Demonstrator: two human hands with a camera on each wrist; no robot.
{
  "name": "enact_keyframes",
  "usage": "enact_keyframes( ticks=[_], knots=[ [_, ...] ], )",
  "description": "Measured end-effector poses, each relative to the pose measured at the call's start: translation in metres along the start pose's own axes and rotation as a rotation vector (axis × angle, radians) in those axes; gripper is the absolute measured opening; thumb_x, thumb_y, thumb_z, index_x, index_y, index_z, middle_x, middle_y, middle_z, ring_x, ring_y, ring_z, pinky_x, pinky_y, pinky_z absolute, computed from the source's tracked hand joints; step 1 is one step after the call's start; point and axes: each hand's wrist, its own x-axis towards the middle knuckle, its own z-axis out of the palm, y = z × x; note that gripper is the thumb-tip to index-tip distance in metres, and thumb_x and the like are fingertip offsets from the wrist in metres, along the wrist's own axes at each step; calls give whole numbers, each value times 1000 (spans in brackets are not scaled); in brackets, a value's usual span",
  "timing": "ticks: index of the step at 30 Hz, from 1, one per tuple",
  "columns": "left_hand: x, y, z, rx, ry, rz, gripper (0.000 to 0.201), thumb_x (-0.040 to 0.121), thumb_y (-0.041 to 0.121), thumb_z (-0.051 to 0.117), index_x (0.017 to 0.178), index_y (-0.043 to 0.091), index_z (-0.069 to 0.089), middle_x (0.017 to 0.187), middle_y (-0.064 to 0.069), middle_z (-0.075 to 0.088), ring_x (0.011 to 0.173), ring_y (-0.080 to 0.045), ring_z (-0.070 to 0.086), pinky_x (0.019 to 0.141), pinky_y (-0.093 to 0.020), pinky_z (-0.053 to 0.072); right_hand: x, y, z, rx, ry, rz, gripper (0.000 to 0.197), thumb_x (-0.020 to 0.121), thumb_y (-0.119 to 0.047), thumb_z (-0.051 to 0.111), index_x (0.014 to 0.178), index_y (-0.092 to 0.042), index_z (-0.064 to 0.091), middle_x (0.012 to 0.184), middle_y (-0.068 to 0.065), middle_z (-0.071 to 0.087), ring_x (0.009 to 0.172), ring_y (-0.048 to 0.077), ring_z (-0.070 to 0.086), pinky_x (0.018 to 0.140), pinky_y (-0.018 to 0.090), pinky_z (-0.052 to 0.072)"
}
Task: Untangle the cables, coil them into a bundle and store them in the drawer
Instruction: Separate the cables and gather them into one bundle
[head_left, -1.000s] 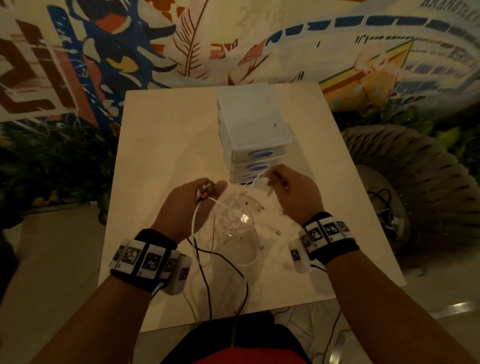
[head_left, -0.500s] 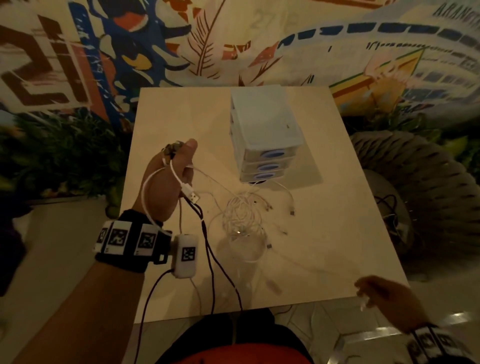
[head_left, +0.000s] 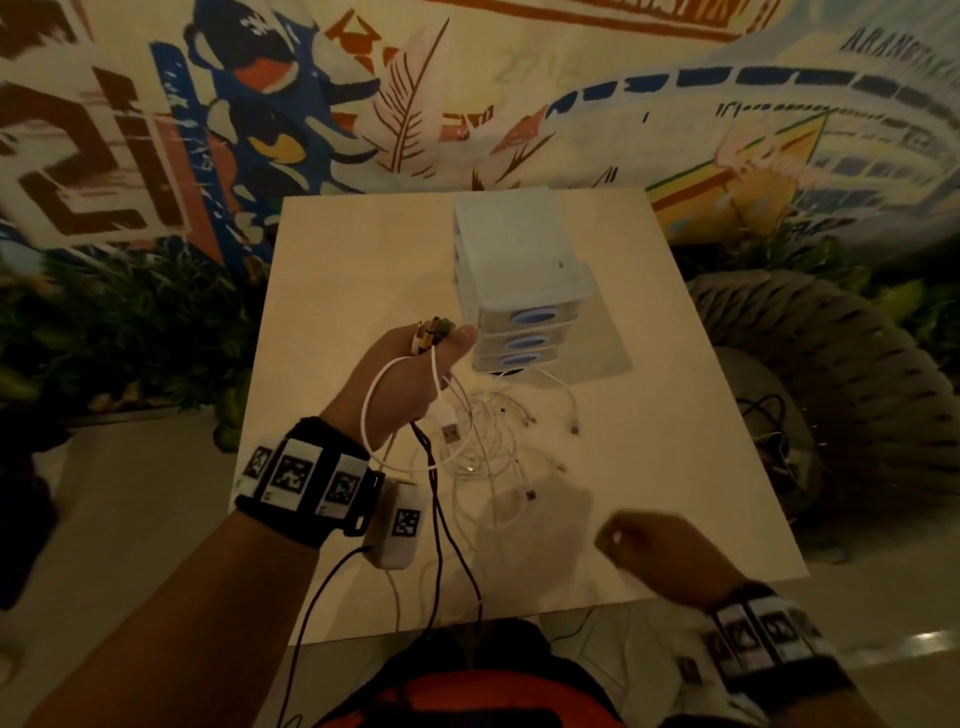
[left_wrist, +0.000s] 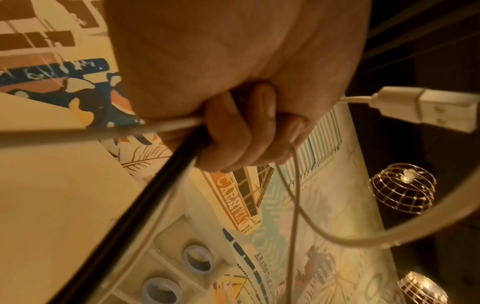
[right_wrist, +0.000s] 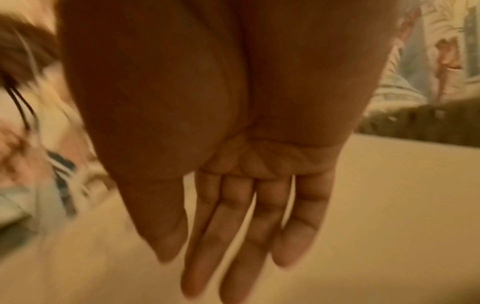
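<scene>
Dim, warm, motion-blurred, wide-angle warped.

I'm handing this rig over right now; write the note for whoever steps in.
Left hand: raised above the table, gripping a white USB cable, a black cable and some plugs.
Right hand: open, holding nothing, near the table's front right edge.
White cable tangle: loose on the table in front of the drawer unit; its drawers are closed.
Done: a few cables lifted out.
Left: untangle the rest, coil, bundle, open a drawer, store.

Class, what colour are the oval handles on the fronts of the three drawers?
Blue, on the drawer handles of the white drawer unit; the head view shows them best.
</scene>
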Motion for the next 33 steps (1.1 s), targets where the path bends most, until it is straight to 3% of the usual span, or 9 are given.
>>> enact_keyframes(
  ticks=[3,7,9,11,14,18,21,25,33],
  knots=[
    [-9,10,13,31,-84,41,50,102,37,57,53,46,63,44,12,48,44,-5,43,58,-31,37,11,-60,-56,228,317,-257,16,100,-41,58,106,-35,72,95,-17,71,86,-1,63,75,14,46],
    [-17,20,24,29,-117,128,28,103,33,56,80,27,70,46,15,53,45,2,48,54,-14,38,29,-124,-79,267,92,-430,25,98,-45,60,121,-37,67,120,-23,64,103,-12,57,81,6,42],
    [-18,23,23,40,-90,150,22,102,28,57,89,11,60,55,20,64,49,11,53,54,-6,39,34,-139,-73,185,12,-481,23,102,-37,56,114,-25,72,113,-19,66,96,-10,58,78,2,41],
    [-16,21,20,76,-78,163,26,98,34,61,79,17,66,51,16,60,48,7,50,54,-6,38,32,-142,-68,230,25,-502,29,106,-28,48,103,-15,74,94,-20,66,83,-6,59,74,4,42],
    [-10,10,9,99,-91,146,48,85,45,71,61,18,40,48,12,34,48,-5,33,50,-12,31,27,-127,-68,581,175,-491,33,105,-34,44,86,-24,69,70,-3,65,66,12,60,72,30,52],
    [-10,2,2,116,-108,106,55,87,43,75,68,5,40,55,3,35,51,-10,30,51,-16,29,21,-96,-82,1008,448,-401,50,95,-49,55,64,-9,52,59,10,45,57,21,46,64,35,48],
    [-8,0,5,95,-83,76,52,95,52,61,63,10,55,58,-9,54,50,-15,42,55,-30,39,20,-73,-89,1053,592,-374,50,101,-37,50,57,-14,44,53,1,38,53,18,38,61,38,42],
    [-5,5,9,-33,-57,18,57,99,54,50,53,21,56,59,-20,48,48,-21,36,48,-31,34,23,-32,-82,961,760,-218,58,94,-40,55,56,-2,33,54,11,34,55,22,34,66,36,39],
    [8,2,-3,-241,170,12,53,103,50,43,70,10,53,58,-7,46,41,-15,35,42,-24,31,3,65,-15,692,479,52,61,73,-75,56,49,-24,33,53,1,28,50,13,32,70,32,38]
  ],
)
